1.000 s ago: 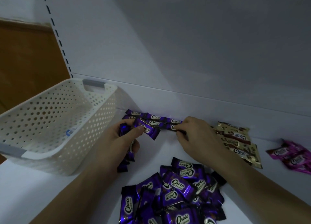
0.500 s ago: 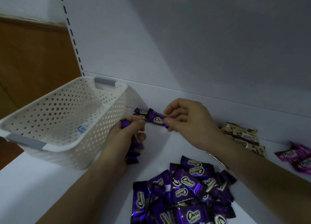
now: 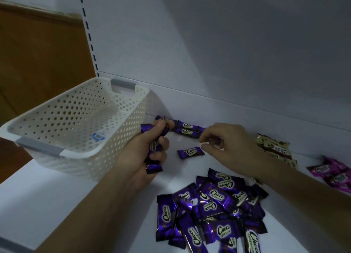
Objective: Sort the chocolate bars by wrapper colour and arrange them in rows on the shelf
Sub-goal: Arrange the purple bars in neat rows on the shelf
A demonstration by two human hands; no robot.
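Near the back row (image 3: 187,129) a purple bar (image 3: 190,151) is now laid, a second row begun; spare bars (image 3: 154,148) are gripped by the left hand (image 3: 136,154), the right hand's (image 3: 233,142) hold unclear.

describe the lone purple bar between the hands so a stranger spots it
Find the white basket on the left. Right of it, between the left hand and right hand, lies one purple bar. It sits alone, apart from the row behind and the pile in front.
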